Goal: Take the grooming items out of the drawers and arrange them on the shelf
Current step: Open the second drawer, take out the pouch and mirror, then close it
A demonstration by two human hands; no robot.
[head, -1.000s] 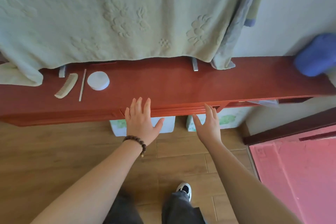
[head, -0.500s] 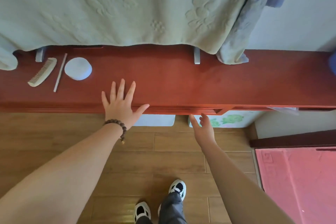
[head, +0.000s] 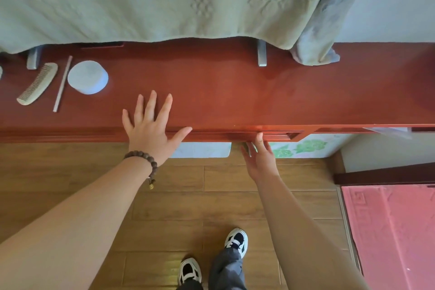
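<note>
On the red wooden shelf [head: 235, 92], at the far left, lie a pale comb [head: 37, 83], a thin pale stick [head: 62, 83] and a round white container [head: 87, 77], side by side. My left hand [head: 150, 129] rests flat and spread on the shelf's front edge, wearing a bead bracelet, and holds nothing. My right hand [head: 259, 155] reaches under the front edge, its fingertips touching the drawer front [head: 277, 135] from below. The drawer looks pushed in and its inside is hidden.
A large pale green towel [head: 164, 0] hangs over the back of the shelf, with a grey cloth [head: 315, 54] at its right. White floral boxes [head: 301, 147] stand on the wooden floor under the shelf. A pink mat [head: 390, 231] lies at the right.
My left hand has moved up from the drawer front onto the shelf top. My right hand has dropped below the edge and now touches the drawer front. The view has shifted towards the left.
</note>
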